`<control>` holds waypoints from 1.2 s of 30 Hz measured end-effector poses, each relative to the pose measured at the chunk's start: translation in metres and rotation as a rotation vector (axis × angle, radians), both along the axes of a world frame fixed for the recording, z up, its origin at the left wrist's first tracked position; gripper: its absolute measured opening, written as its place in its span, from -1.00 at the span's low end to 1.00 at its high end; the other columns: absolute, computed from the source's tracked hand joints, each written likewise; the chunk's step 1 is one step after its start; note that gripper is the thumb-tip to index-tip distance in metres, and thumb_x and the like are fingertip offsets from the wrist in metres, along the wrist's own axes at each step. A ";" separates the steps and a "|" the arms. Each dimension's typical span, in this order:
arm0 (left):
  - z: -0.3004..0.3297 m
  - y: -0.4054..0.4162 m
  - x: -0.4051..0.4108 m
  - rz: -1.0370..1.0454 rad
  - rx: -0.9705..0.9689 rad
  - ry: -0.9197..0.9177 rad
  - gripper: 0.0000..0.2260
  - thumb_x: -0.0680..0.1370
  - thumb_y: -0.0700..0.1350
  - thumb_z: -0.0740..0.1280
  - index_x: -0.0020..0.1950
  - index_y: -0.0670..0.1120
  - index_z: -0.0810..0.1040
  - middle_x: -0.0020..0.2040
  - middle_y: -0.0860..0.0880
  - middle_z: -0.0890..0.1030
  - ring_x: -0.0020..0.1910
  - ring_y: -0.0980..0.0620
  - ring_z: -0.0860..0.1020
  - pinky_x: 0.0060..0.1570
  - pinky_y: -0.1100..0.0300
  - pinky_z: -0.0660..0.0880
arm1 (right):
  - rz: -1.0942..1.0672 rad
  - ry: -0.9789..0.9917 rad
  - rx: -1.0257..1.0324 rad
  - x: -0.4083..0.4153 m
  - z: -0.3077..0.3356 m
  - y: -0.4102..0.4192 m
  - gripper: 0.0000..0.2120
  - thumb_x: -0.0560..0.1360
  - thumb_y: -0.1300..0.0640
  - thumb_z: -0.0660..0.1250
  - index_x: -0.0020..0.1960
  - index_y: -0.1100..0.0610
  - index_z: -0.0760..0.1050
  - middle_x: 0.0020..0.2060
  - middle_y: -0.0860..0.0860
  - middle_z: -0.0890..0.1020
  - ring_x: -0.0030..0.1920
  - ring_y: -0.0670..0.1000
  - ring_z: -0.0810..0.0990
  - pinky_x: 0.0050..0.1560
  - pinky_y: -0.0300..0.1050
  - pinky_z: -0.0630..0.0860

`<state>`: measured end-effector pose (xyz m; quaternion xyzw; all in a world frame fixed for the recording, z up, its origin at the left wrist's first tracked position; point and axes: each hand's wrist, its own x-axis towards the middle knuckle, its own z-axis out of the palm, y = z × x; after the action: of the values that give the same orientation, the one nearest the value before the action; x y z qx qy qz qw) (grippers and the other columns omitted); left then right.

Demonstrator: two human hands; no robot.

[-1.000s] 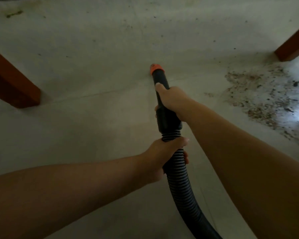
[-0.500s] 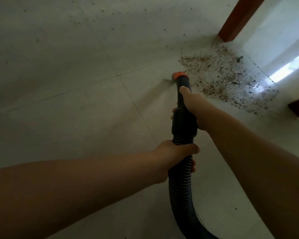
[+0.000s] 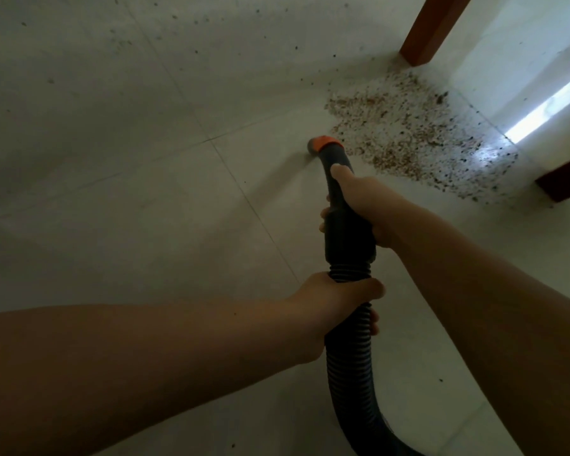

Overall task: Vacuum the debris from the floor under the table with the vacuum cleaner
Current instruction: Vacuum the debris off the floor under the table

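Observation:
A black vacuum hose (image 3: 349,353) with a ribbed lower part runs up from the bottom edge to a rigid black handle tube ending in an orange-ringed nozzle (image 3: 323,147). The nozzle sits low over the pale tiled floor, just left of a wide patch of brown and dark debris (image 3: 408,136). My right hand (image 3: 366,205) grips the rigid tube, thumb stretched along its top. My left hand (image 3: 339,304) is wrapped round the ribbed hose just below the tube's collar. The vacuum cleaner's body is out of view.
A reddish-brown table leg (image 3: 431,31) stands at the top right, just beyond the debris. Another dark leg or foot (image 3: 563,179) lies at the right edge. Small dark specks scatter over the far tiles (image 3: 178,34). A bright strip of light (image 3: 547,110) falls on the floor at right.
The view has swung right, so the left table leg is gone and the debris patch is nearer the centre. The nozzle has come up close to the patch's left edge. Both grips are unchanged.

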<state>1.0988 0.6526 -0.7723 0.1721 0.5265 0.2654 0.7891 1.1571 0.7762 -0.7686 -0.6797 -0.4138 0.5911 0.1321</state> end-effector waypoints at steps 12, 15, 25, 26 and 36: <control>-0.005 0.017 0.026 -0.159 0.056 0.045 -0.88 0.48 -0.12 0.41 -0.11 -0.14 0.52 -0.34 -0.07 0.59 -0.40 0.03 0.58 -0.38 0.26 0.55 | -0.324 -0.118 -0.002 0.056 -0.016 0.011 -0.40 0.61 -0.20 0.06 0.39 0.27 0.27 0.10 0.31 0.56 0.08 0.30 0.60 0.19 0.21 0.53; -0.003 0.025 0.021 -0.075 0.065 0.034 -0.90 0.49 -0.15 0.40 -0.13 -0.15 0.52 -0.36 -0.08 0.58 -0.46 0.05 0.56 -0.45 0.29 0.53 | -0.235 -0.121 0.006 0.041 -0.015 0.026 -0.38 0.61 -0.19 0.04 0.44 0.29 0.21 0.18 0.31 0.54 0.14 0.31 0.57 0.23 0.21 0.51; -0.006 0.061 -0.003 0.077 0.067 0.044 -0.87 0.52 -0.15 0.37 -0.08 -0.21 0.51 -0.36 -0.10 0.56 -0.49 0.05 0.55 -0.47 0.29 0.54 | -0.012 -0.050 0.103 -0.009 -0.008 0.066 -0.60 0.61 -0.13 0.07 0.01 0.25 0.31 0.06 0.30 0.60 0.08 0.29 0.62 0.17 0.22 0.55; -0.006 0.064 -0.002 0.061 0.066 0.044 -0.87 0.52 -0.15 0.37 -0.07 -0.21 0.50 -0.35 -0.10 0.56 -0.49 0.05 0.55 -0.48 0.29 0.54 | -0.028 -0.056 0.108 -0.007 -0.008 0.068 -0.59 0.61 -0.12 0.06 0.04 0.26 0.31 0.07 0.30 0.60 0.08 0.29 0.62 0.18 0.22 0.55; -0.015 0.050 0.036 -0.202 0.059 0.048 -0.88 0.48 -0.14 0.42 -0.09 -0.15 0.52 -0.33 -0.09 0.58 -0.39 0.00 0.58 -0.36 0.23 0.56 | -0.318 -0.160 0.018 0.067 -0.023 0.041 -0.56 0.59 -0.19 0.08 0.03 0.22 0.24 0.06 0.30 0.58 0.04 0.30 0.62 0.15 0.23 0.56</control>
<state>1.1345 0.7031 -0.7874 0.2539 0.5173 0.1959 0.7934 1.2246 0.8172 -0.7913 -0.7803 -0.3154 0.5031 0.1965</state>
